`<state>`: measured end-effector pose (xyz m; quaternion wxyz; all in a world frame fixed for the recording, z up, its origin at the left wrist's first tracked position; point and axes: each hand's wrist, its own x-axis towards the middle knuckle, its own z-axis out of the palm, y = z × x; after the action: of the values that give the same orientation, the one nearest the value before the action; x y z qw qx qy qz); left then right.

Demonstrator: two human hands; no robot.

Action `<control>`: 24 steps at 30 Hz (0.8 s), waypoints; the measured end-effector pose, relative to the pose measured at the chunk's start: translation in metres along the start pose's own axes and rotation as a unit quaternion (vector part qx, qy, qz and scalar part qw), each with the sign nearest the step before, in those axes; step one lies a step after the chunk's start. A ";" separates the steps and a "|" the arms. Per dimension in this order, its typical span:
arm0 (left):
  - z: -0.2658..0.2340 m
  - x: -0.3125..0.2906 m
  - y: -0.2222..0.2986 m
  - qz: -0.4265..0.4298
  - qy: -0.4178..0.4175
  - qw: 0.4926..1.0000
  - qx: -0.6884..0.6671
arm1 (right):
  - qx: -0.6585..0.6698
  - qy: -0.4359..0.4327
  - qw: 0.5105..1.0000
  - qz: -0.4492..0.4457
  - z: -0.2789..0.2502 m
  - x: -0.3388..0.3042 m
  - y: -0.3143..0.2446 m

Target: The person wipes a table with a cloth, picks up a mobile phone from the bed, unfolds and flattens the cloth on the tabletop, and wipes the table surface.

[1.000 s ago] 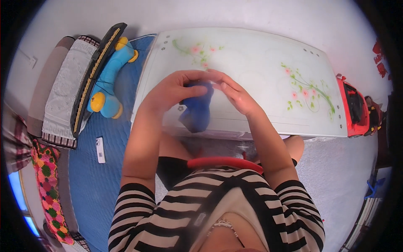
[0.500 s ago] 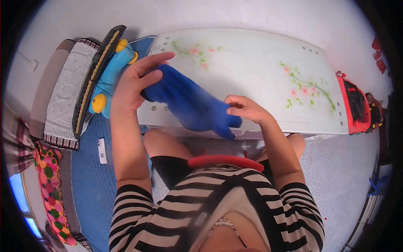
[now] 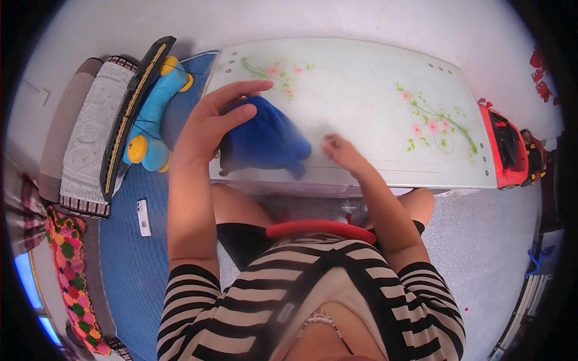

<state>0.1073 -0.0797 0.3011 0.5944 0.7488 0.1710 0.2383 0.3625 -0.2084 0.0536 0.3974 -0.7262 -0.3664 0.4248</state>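
Rightward from the left grip [image 3: 212, 123], blue cloth [image 3: 260, 143] (its end blurred) hangs.

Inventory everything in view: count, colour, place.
Rectangular floral table: one, white, centre
Soft fabric item: one, blue, over table
Toy car: one, red, right
Quilted cover: one, blue, left
Rectangular phone: one, white, on cover
Tubular toy: one, blue/yellow, upper left
Long bar: one, black, beside toy
Patterned cloth: one, white, far left
Bumpy textile: one, multicoloured, lower left
Curved band: one, red, by waist
Wall decorations: several, red, upper right
Striped top: one, black/cream, bottom
Left grip: one, bare, holding fabric item
Right grip: one, bare, apart from it
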 end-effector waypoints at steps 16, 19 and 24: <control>-0.026 -0.021 -0.005 0.012 0.019 0.998 -0.053 | 0.242 -0.323 0.915 0.005 0.053 -0.021 -0.028; -0.024 -0.024 -0.012 0.021 0.011 0.997 -0.079 | 0.297 -0.300 0.907 0.016 0.063 -0.022 -0.026; -0.029 -0.034 -0.016 0.068 0.028 0.996 -0.051 | 0.385 -0.268 0.882 -0.049 0.038 -0.036 -0.033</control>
<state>0.0638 -0.0710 0.2859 0.6092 0.7203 0.1237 0.3078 0.3081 -0.2160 0.0829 0.5528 -0.3556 -0.3011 0.6909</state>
